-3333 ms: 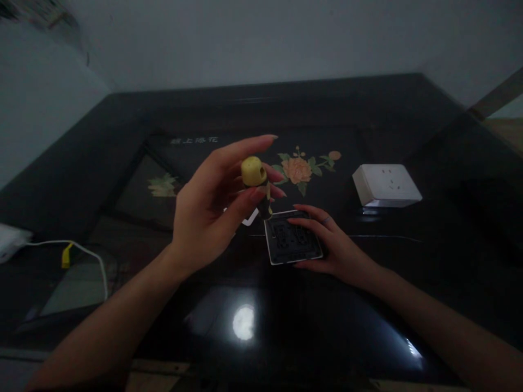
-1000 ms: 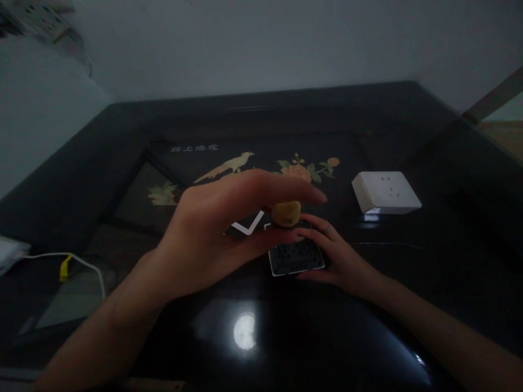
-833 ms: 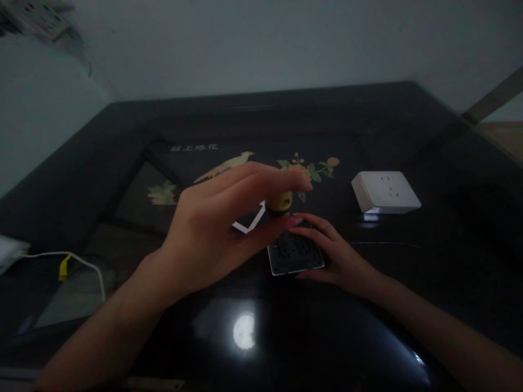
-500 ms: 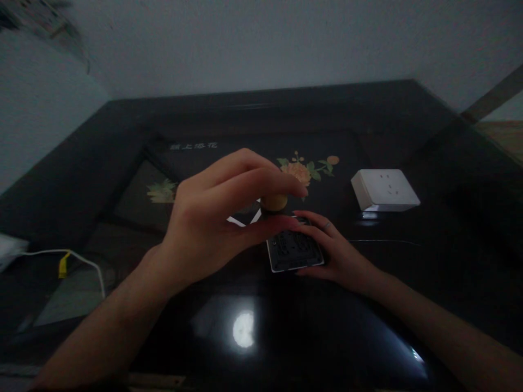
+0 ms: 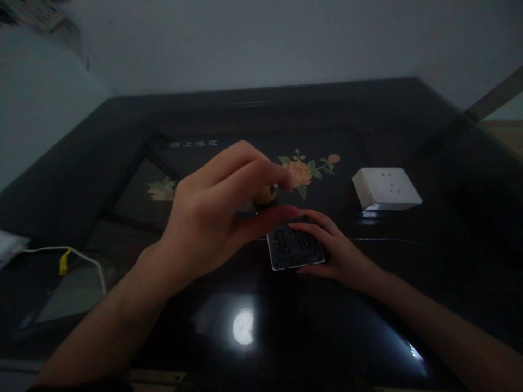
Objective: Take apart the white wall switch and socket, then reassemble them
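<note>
Nearest you, a round light reflection [image 5: 244,327] sits on the glossy black table [image 5: 310,337], between your two forearms. Off to your left, a white cable [image 5: 87,258] with a yellow tag [image 5: 63,262] lies on the tabletop.

Your left hand [image 5: 212,220] is raised above the table and pinched shut around a screwdriver [image 5: 265,194]. Only its yellow cap shows between your fingertips and thumb; the shaft and tip are hidden behind the thumb. The tool is held just over the far left corner of the socket plate [image 5: 295,247].

That plate lies flat on the table with its dark inner side up. Your right hand [image 5: 333,247] clasps it from the right, fingers curled along the far edge and the thumb against the near edge.

Beyond the hands, a flower inlay [image 5: 301,172] shows in the tabletop. To its right, well apart from the plate, stands a white socket box [image 5: 386,188].
</note>
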The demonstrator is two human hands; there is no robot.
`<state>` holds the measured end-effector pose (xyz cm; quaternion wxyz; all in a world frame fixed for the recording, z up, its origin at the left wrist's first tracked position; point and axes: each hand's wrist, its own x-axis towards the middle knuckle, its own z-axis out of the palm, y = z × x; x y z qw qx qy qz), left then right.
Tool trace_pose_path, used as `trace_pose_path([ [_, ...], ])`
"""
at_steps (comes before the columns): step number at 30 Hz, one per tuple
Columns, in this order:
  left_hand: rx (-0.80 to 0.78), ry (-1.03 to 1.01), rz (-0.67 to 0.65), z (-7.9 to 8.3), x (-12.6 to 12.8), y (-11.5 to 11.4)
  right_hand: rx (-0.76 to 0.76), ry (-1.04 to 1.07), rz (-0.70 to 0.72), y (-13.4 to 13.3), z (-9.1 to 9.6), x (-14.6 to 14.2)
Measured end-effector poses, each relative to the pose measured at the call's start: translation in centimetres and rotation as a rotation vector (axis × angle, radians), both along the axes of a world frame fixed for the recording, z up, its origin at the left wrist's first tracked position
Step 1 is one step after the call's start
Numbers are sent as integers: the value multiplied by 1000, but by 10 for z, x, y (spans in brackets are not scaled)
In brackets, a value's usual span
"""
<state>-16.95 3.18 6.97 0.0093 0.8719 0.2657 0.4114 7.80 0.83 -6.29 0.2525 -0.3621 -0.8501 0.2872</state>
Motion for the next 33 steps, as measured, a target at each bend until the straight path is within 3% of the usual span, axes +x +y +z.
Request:
trace_pose_path([
  [4, -335, 34, -126, 11, -8, -8, -3, 3, -4, 0, 0, -1],
  [6, -414, 83, -174, 14, -11, -10, -5, 9, -4, 0, 0, -1],
  [13, -62, 27, -58, 4, -4, -7, -9, 4, 2, 0, -1, 0],
  [15, -124, 53, -81, 9, -4, -11, -3, 8, 5, 0, -2, 0],
  [19, -407, 138, -172, 20, -7, -20, 22, 19, 4, 1, -4, 0],
  [21, -389, 89, -160, 18, -6, -19, 26, 20, 2, 0, -4, 0],
  [26, -176, -106, -12, 3, 2, -11, -17, 28, -3, 0, -2, -1],
  [30, -299, 2, -31, 6, -2, -12, -19, 13, -7, -1, 0, -1],
  [33, -383, -29, -85, 6, -6, -12, -27, 8, -5, -1, 1, -1],
])
